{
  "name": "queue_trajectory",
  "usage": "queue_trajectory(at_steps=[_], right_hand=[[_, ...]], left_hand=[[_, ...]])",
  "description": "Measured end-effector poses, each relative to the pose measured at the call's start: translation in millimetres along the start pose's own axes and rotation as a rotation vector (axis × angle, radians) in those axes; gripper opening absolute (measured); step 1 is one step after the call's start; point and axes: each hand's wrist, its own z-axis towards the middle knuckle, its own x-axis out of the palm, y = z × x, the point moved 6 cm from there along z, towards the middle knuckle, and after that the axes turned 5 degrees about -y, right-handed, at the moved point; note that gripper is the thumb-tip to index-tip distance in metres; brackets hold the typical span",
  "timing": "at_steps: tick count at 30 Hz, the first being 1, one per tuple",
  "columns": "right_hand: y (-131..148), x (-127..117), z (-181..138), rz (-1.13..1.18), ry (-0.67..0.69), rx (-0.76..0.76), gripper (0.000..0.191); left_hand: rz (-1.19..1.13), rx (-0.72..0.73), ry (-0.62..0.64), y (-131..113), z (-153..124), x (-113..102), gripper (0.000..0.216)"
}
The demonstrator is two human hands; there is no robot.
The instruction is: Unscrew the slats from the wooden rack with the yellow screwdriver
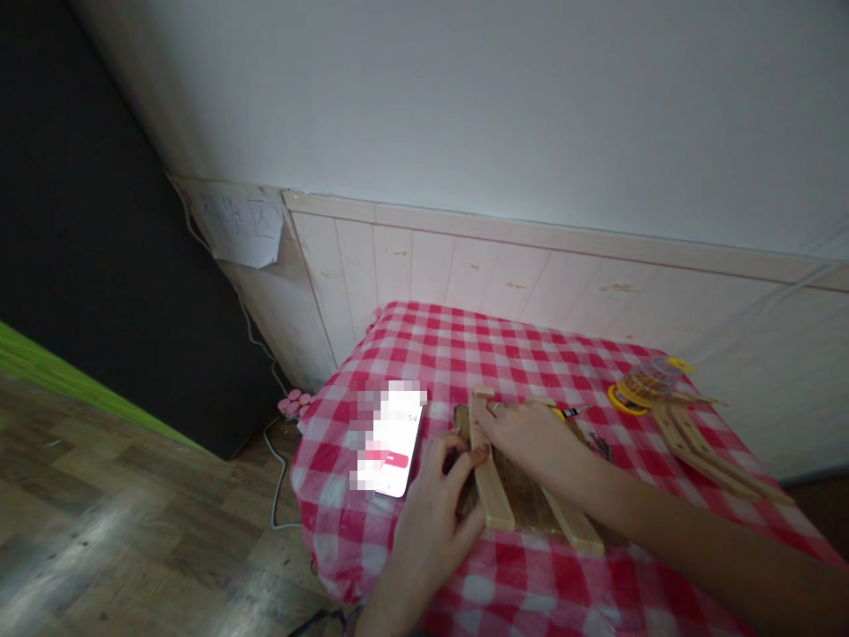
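Note:
A pale wooden strip (495, 500) lies lengthwise over a darker brown wooden board (529, 502) on the table. My left hand (443, 482) has its fingers bent around the strip's left edge, near its middle. Over the far part of the same strip, my right hand (523, 433) closes its fingers on it, a ring showing on one finger. A second pale strip (576, 522) runs alongside to the right, partly covered by my right forearm. Just beyond my right wrist is a yellow-and-black-handled screwdriver (569, 413). Several small screws (600, 445) lie beside it.
A lit phone (400, 447), partly blurred out, lies left of my hands. To the right are a clear jar with yellow ends (646, 387) and curved wooden pieces (696, 447). A red-and-white checked cloth (451, 345) covers the table, which stands against a panelled wall (464, 270).

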Motion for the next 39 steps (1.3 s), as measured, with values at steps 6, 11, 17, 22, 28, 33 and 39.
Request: queue_trajectory(at_steps=[6, 11, 17, 22, 28, 33, 39], right_hand=[[-1.3, -3.0, -0.6, 0.031, -0.021, -0.021, 0.023], [-2.7, 1.4, 5.4, 0.019, 0.0, 0.083, 0.023], [-1.9, 4.2, 7.7, 0.033, 0.017, 0.04, 0.021], [-5.9, -1.7, 3.6, 0.055, 0.045, 0.027, 0.028], [-5.8, -14.3, 1.1, 0.073, 0.068, -0.042, 0.027], [-6.5, -10.5, 0.6, 0.08, 0.051, 0.021, 0.02], [-3.2, -0.8, 3.1, 0.025, 0.033, 0.115, 0.027]], left_hand=[[0.003, 0.015, 0.0, -0.7, -0.5, -0.3, 0.045], [-0.004, 0.007, 0.001, -1.0, 0.4, -0.7, 0.049], [-0.008, 0.016, 0.001, -1.6, 1.1, -0.8, 0.047], [-0.01, -0.008, 0.013, 0.1, 0.6, 0.4, 0.049], [-0.019, 0.005, 0.004, -0.2, 0.0, 0.4, 0.05], [-0.019, 0.006, 0.002, -0.7, 0.8, -0.2, 0.049], [-0.022, 0.011, 0.004, -2.4, 0.1, -1.3, 0.052]])
